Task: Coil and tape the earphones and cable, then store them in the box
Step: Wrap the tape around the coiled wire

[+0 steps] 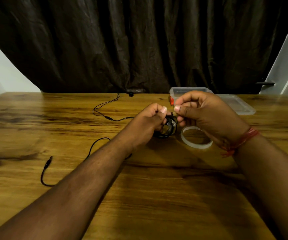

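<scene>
I see two bare forearms reaching in from the bottom of the frame to meet just right of centre, above a wooden table (pixel 157 196). The left hand (pixel 150 120) has its fingers curled round a small black coil of cable (pixel 168 129), held just above the tabletop. The right hand (pixel 207 113) is also closed — its thumb and fingers pinch at the top of the same coil, though I cannot tell whether a strip of tape lies between them. A red thread bracelet (pixel 240 141) circles the right wrist. Just below the right hand a roll of clear tape (pixel 194 144) lies flat on the wood. Behind the hands, toward the upper right, stands an open clear plastic box (pixel 183 90) with its lid (pixel 238 104) lying beside it. The earphones (pixel 105 108) trail loose across the table left of centre, and a second black cord with a plug (pixel 48 163) loops at lower left. A dark curtain (pixel 139 40) fills the top.
</scene>
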